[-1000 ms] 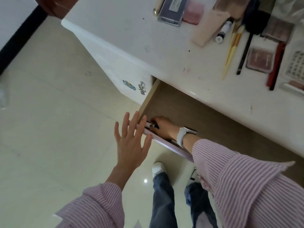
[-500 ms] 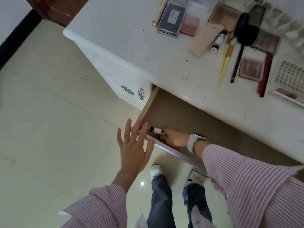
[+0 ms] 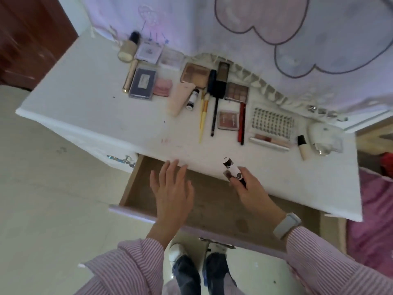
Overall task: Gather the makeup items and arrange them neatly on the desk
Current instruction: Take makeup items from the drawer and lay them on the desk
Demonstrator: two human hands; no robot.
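Observation:
My right hand (image 3: 248, 189) grips a small white tube with a black cap (image 3: 232, 169), held over the front edge of the white desk (image 3: 89, 96). My left hand (image 3: 172, 188) hovers flat with spread fingers above the open drawer (image 3: 212, 205), which looks bare inside. Across the desk lie several makeup items in rows: a dark palette (image 3: 142, 83), a pink compact (image 3: 162, 87), a beige tube (image 3: 180, 98), a yellow-handled brush (image 3: 203, 116), a black brush (image 3: 215, 107), a blush compact (image 3: 228, 120) and a lash tray (image 3: 272, 124).
A white cloth with pink and grey cloud shapes (image 3: 276, 28) hangs behind the desk. A silver drawer handle (image 3: 121, 159) sticks out at the left. Pink fabric (image 3: 374, 209) lies to the right. My shoes (image 3: 176, 251) stand on the pale tiled floor under the drawer.
My right hand has lifted the small tube out of the drawer's front corner up to the desk edge. My left hand moved from the drawer front to above the drawer. The camera tilted up.

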